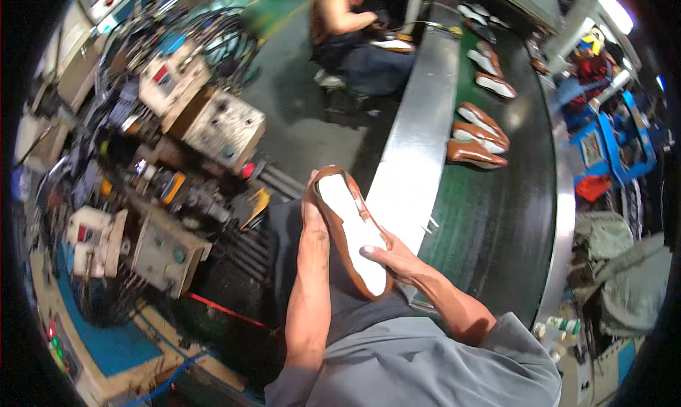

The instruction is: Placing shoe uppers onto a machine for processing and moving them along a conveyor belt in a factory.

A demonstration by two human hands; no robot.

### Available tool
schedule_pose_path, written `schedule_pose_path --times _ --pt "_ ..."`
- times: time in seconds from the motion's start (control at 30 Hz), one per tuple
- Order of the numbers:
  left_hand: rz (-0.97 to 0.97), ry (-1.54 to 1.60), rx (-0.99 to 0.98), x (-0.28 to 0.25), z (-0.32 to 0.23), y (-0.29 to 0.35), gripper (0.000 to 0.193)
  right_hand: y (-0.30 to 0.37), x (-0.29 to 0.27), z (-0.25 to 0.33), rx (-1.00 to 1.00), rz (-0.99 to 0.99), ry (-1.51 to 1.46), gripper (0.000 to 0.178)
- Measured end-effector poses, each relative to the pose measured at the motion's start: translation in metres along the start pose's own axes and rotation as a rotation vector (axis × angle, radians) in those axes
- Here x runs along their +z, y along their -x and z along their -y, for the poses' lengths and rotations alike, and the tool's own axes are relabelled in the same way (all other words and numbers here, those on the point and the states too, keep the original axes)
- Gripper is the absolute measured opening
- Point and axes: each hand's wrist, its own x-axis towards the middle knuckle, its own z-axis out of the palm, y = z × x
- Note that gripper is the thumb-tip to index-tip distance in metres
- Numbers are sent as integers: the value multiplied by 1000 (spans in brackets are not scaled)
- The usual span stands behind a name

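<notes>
Between my two hands I hold a brown shoe upper [342,234] with a white sole-shaped bottom turned up toward me. It lies lengthwise above my lap, its far end up and to the left. My left hand [312,207] wraps around the left side near that far end, fingers mostly hidden behind it. My right hand [399,259] grips the right side near the closer end, the thumb pressed on the white bottom and the other fingers hidden underneath.
A metal ledge [415,130] runs beside a dark green conveyor belt [496,222] carrying several brown shoes [477,151]. To my left stands a machine with control boxes [223,129]. Farther off a seated person [355,45] works near another shoe [392,45]. Blue racks [603,148] stand beyond the belt.
</notes>
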Motion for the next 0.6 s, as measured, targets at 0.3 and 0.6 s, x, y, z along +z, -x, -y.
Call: schedule_pose_path --times 0.3,0.6 --pt "-372 -1076 621 -15 -98 126 35 -42 67 -29 -173 253 461 90" --pt "-367 -1455 691 -27 -87 127 31 -86 80 -22 -368 157 882 107"
